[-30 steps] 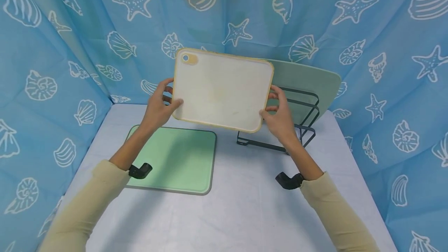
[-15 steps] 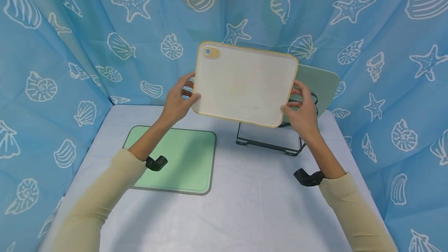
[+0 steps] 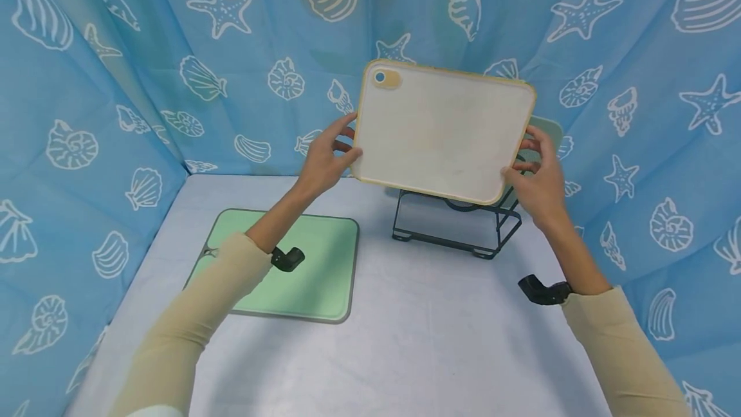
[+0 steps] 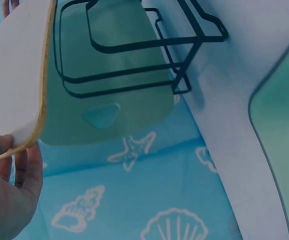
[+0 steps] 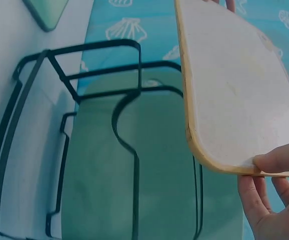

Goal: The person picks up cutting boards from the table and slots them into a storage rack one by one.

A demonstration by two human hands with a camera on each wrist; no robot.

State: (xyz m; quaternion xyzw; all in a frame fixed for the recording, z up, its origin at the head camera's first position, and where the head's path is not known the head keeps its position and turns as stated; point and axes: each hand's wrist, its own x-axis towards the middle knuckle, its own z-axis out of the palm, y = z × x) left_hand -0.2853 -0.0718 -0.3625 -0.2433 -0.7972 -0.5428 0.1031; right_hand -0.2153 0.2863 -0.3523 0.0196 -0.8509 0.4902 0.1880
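Note:
Both hands hold a white cutting board [image 3: 442,134] with a tan rim and a small hole in its upper left corner. My left hand [image 3: 329,154] pinches its left edge, thumb on the near face and fingers behind. The right hand [image 3: 538,179] grips the right edge the same way. The board hangs tilted above and in front of a black wire rack [image 3: 446,243], covering part of it in the head view. In the rack stands a green cutting board [image 5: 99,165], which the wrist views show more fully.
A light green cutting board [image 3: 312,269] with a grey rim lies flat on the left of the white-covered table [image 3: 405,352]; my left forearm crosses over it. A blue curtain [image 3: 243,82] with shell and starfish prints hangs behind and at both sides.
Both hands have carried the white cutting board to the right and slightly up, from left of the rack to above it. The rack and the light green board have stayed put.

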